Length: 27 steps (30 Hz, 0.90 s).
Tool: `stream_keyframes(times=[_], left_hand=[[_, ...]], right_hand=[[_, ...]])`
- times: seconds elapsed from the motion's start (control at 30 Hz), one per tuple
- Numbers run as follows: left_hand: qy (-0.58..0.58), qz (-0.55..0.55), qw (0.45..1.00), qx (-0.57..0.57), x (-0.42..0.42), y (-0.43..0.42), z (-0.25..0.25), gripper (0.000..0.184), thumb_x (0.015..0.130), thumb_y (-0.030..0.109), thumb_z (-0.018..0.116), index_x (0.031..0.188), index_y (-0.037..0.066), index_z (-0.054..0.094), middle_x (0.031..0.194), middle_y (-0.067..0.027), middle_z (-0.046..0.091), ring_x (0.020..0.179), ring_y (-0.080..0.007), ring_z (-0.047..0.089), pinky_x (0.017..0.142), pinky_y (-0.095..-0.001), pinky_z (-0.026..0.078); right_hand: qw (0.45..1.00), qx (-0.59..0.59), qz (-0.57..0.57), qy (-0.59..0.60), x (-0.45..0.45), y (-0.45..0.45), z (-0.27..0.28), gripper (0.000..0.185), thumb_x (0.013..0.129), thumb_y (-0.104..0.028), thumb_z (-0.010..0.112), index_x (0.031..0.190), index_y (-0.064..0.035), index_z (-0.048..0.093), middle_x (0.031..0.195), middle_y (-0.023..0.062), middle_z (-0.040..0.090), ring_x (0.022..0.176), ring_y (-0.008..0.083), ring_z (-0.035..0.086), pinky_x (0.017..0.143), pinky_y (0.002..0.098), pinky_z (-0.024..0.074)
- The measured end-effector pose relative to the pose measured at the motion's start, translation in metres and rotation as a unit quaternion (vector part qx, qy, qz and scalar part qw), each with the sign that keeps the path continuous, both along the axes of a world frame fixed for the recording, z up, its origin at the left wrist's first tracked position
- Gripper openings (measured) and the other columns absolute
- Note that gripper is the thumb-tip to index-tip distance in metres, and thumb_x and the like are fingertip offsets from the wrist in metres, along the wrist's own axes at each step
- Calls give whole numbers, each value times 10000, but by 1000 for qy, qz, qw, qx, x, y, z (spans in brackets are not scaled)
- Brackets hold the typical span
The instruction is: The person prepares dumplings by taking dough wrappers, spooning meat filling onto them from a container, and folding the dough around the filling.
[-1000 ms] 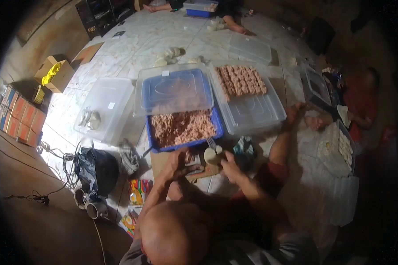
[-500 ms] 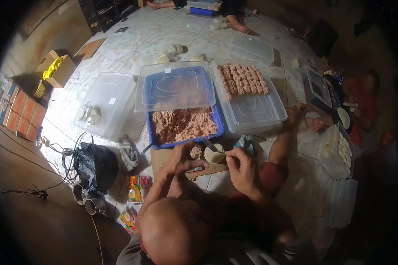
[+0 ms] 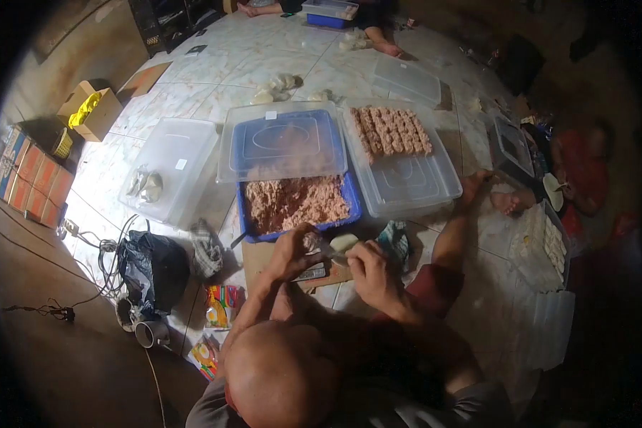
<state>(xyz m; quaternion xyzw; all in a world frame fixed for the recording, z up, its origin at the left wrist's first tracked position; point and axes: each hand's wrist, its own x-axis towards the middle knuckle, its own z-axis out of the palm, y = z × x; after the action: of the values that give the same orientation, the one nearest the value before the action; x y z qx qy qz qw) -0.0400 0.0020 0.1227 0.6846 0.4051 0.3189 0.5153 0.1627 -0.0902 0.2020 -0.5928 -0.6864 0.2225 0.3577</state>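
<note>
My left hand (image 3: 289, 255) curls round a small pinkish lump of minced mixture (image 3: 311, 242) just below the blue tray (image 3: 357, 203). My right hand (image 3: 375, 274) is closed on a thin utensil (image 3: 332, 252), blurred, which points toward the lump. Pale round wrappers (image 3: 344, 242) lie beside its fingertips, partly covered. The blue tray holds loose minced mixture (image 3: 296, 203), with a clear lid (image 3: 282, 143) over its far half. To its right, rows of shaped lumps (image 3: 391, 130) sit on a clear container lid (image 3: 406, 187).
A clear container (image 3: 167, 171) stands on the left, near a black bag (image 3: 153, 267), cables and a mug (image 3: 152, 334). A teal cloth (image 3: 394, 242) lies right of my hands. At right, another person (image 3: 581, 167) holds a round pale piece beside a filled container (image 3: 542, 246).
My right hand has moved left and down from the wrappers, and the utensil now reaches toward the lump. My left hand has risen slightly with the lump. The other person's pale piece has shifted.
</note>
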Motion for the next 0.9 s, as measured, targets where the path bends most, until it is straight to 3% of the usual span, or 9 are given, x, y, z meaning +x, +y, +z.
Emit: stream_keyframes(times=[0.17,0.23,0.3,0.4,0.5,0.7,0.73,0.83,0.9], left_hand=[[-19,50,998,28,-6,-2,-4,483,820,263,839,1117,-39,607,866,-85,641,785,-133,550,685,-308,487],[8,78,992,-96,-5,-6,-5,501,867,315,793,1162,-44,606,952,-91,657,855,-123,598,711,-306,496],[-155,71,975,-142,0,-16,17,516,942,323,706,1255,-61,562,1081,-119,646,1012,-174,632,871,-333,524],[-198,41,965,-165,-6,-13,6,498,969,286,675,1299,-61,537,1174,-147,626,1104,-203,607,975,-350,499],[-236,-11,956,-176,1,-16,33,461,982,243,661,1310,-54,534,1249,-154,610,1169,-215,582,1016,-362,478],[-88,15,993,-77,20,-17,-12,308,957,159,696,1184,-32,611,1102,-136,690,1039,-194,652,928,-340,519],[-40,-12,997,-60,24,-21,-13,257,953,139,704,1135,-27,630,995,-109,704,952,-172,670,880,-329,527],[69,-84,990,95,43,-18,-64,346,833,126,777,1127,13,635,1005,-142,696,948,-314,666,873,-428,516],[249,-123,919,281,54,-22,-70,460,840,306,751,1203,51,626,1261,-178,604,1164,-364,561,987,-465,434]], right_hand=[[991,90,-26,-92,13,68,-17,112,905,-5,537,991,21,605,944,222,600,917,425,591,809,472,476],[980,34,45,-189,13,88,-26,213,883,-2,550,1077,27,633,960,229,599,941,421,589,840,480,474],[995,60,56,-62,-7,94,-44,407,864,-39,593,1266,28,597,987,225,616,1021,418,588,882,491,467],[990,108,31,-79,-22,77,-48,356,860,-62,620,1198,48,589,981,215,623,996,412,603,867,490,480],[994,-25,104,10,-11,78,-38,331,865,-108,639,1140,47,540,950,240,636,989,428,613,837,502,488],[987,146,-68,-15,79,126,3,236,810,-67,654,1036,-23,599,966,234,621,946,413,602,827,468,489],[995,40,-89,-39,97,137,4,430,818,-73,669,1228,-14,554,1092,254,625,1037,422,603,891,453,495],[989,73,-106,-75,129,175,-36,679,841,-99,672,1445,6,383,1291,287,572,1169,441,575,981,444,483],[992,-46,-88,-73,135,186,-42,860,842,-103,688,1539,18,201,1419,309,490,1273,447,523,1051,440,455]])
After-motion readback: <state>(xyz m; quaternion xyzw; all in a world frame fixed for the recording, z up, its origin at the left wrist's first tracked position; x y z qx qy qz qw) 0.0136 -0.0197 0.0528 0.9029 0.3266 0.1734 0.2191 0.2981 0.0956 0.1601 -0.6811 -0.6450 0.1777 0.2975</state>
